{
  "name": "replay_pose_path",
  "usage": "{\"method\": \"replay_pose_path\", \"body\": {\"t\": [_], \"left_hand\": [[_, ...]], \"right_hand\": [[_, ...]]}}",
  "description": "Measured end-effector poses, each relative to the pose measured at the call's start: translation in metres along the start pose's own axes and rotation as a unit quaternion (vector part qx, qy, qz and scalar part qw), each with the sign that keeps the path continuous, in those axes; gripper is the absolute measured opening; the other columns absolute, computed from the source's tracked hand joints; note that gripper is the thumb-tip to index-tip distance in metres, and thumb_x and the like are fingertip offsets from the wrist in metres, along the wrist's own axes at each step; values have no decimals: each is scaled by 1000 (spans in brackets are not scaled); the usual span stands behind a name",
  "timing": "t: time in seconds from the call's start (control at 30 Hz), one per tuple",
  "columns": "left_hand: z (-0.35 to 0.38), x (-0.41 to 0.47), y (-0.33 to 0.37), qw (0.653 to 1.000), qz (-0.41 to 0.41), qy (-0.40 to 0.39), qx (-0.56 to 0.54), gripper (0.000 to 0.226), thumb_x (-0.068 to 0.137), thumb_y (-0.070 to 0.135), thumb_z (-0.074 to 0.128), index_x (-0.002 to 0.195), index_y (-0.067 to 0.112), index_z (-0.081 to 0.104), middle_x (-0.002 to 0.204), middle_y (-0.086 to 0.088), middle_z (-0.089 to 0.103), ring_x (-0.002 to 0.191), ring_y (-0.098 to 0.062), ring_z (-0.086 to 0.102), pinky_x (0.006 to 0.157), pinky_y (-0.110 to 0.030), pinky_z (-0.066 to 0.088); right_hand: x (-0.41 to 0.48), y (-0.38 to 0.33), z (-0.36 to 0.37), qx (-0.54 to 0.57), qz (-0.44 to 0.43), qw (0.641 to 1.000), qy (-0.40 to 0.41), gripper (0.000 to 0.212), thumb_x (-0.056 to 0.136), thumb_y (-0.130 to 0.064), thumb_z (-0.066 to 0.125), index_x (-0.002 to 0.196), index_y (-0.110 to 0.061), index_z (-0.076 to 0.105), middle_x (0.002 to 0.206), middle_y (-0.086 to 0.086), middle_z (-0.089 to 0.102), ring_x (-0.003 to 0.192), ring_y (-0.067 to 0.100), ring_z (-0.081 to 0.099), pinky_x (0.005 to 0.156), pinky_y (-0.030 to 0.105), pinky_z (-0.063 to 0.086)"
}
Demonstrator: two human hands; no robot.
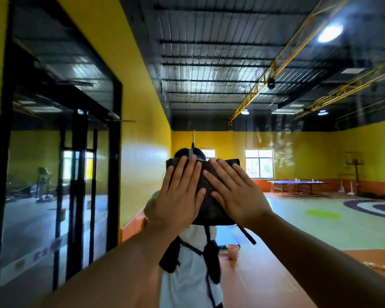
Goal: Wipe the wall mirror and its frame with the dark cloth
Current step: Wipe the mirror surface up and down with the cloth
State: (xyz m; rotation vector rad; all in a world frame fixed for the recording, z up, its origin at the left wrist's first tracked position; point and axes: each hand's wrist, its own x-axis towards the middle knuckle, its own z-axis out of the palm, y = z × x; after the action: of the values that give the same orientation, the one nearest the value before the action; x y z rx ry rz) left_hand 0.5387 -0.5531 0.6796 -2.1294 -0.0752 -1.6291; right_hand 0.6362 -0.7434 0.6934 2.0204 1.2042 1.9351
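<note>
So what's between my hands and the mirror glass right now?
Only the dark cloth. The left hand and right hand press it flat against the mirror, as the head view shows.

Both forearms (120,263) are bare. The mirror (265,218) reflects a white shirt (187,285) crossed by thin black harness straps (192,248), two dark pouches (169,256) hanging on the shirt, and, above the shirt, a dark head mount (190,153) topped by a thin rod (193,136).

Quick count, folks: two hands, a left hand (178,196) and a right hand (238,194), one dark cloth (209,212), one ping-pong table (298,184), one orange bucket (232,251), and three ceiling lamps (330,33).
</note>
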Motion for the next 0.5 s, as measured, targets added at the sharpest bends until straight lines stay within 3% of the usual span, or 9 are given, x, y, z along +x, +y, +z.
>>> {"method": "replay_pose_path", "body": {"t": [0.23, 0.5], "left_hand": [[-13, 94, -27, 1000, 5, 30, -8, 65, 108, 45, 25, 164, 11, 23, 172, -7, 15, 160, -26, 10, 128, -50, 16], [-24, 186, -58, 999, -2, 52, -4, 65, 108, 46, 20, 164, 12, 21, 173, -5, 13, 160, -23, 6, 129, -47, 9]], "right_hand": [[77, 60, -11, -16, 7, 999, 28, 57, 111, -43, 25, 164, -22, 25, 171, 9, 20, 158, 25, 18, 126, 45, 22], [158, 117, -22, -3, 17, 999, 44, 57, 110, -45, 23, 163, -23, 26, 169, 7, 24, 157, 23, 21, 126, 44, 18]]}}
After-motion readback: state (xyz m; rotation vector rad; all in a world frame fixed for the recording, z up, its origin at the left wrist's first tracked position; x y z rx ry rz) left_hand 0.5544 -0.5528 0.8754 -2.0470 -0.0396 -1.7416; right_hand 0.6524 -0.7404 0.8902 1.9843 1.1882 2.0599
